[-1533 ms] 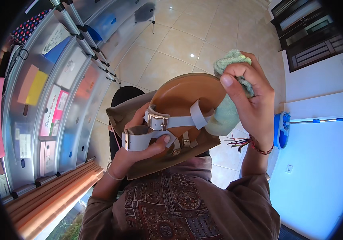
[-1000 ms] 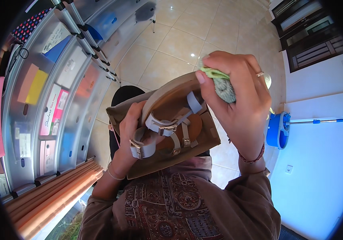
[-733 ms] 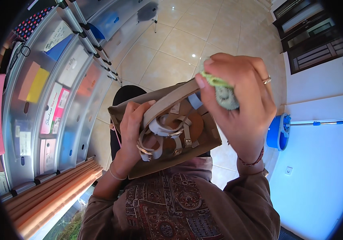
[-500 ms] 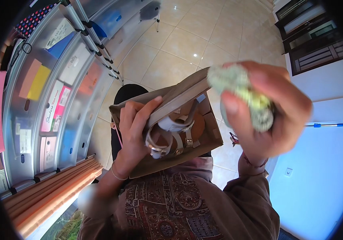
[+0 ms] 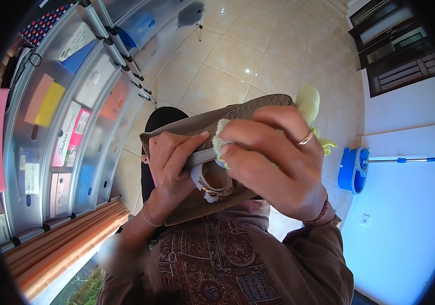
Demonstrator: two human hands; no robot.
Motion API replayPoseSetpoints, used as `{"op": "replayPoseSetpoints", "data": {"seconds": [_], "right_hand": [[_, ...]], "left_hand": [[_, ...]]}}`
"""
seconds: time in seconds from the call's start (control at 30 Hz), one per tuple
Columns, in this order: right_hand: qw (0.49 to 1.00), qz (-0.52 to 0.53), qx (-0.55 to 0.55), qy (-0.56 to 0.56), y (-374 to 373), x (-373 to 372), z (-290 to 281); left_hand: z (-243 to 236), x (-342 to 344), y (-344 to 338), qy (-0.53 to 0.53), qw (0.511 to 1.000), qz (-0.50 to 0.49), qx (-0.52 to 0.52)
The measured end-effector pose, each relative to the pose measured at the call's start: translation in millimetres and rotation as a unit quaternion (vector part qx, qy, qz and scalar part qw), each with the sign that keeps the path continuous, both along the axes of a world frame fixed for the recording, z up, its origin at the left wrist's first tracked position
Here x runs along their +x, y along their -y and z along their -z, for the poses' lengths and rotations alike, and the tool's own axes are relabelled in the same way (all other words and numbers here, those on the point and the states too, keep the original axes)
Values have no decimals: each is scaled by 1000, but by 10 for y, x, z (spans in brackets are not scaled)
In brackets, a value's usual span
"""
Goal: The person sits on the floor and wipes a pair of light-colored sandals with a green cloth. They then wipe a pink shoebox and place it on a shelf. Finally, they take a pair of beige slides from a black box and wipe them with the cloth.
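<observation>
My left hand grips a sandal with white straps and gold buckles, tilted so that its grey-brown patterned sole faces away along the upper edge. My right hand is closed round a pale green cloth, which sticks out above and beside the fingers and touches the sandal's edge. An open brown box sits at my lap beneath the sandal; its inside is mostly hidden by the sandal and both hands.
Clear shelving with shoe boxes and a metal frame stands at the left, above an orange curtain. Tiled floor lies ahead. At the right are a blue mop bucket with a pole, a white wall and dark wooden panels.
The sandal has turned from showing its tan footbed to lying on edge, and its straps are now largely covered. My right hand with the cloth has come leftward across it.
</observation>
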State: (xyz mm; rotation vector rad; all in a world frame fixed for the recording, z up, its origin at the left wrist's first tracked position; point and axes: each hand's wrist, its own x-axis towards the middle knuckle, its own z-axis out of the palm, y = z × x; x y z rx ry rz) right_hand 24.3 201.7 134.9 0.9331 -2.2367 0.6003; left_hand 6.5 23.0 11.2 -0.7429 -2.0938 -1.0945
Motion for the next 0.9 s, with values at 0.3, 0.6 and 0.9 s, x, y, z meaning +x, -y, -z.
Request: {"op": "replayPoseSetpoints", "data": {"seconds": [0.3,0.6,0.9], "right_hand": [[996,19,-82,42,-318,-111,25],[952,84,-244,162,-573,-106,231],[844,118,-457,254,-909,-206,414]], "left_hand": [[23,50,8,36,999,7,8],[-13,49,-25,46,998,28,-13],[36,62,-31,165,982,71,62]]}}
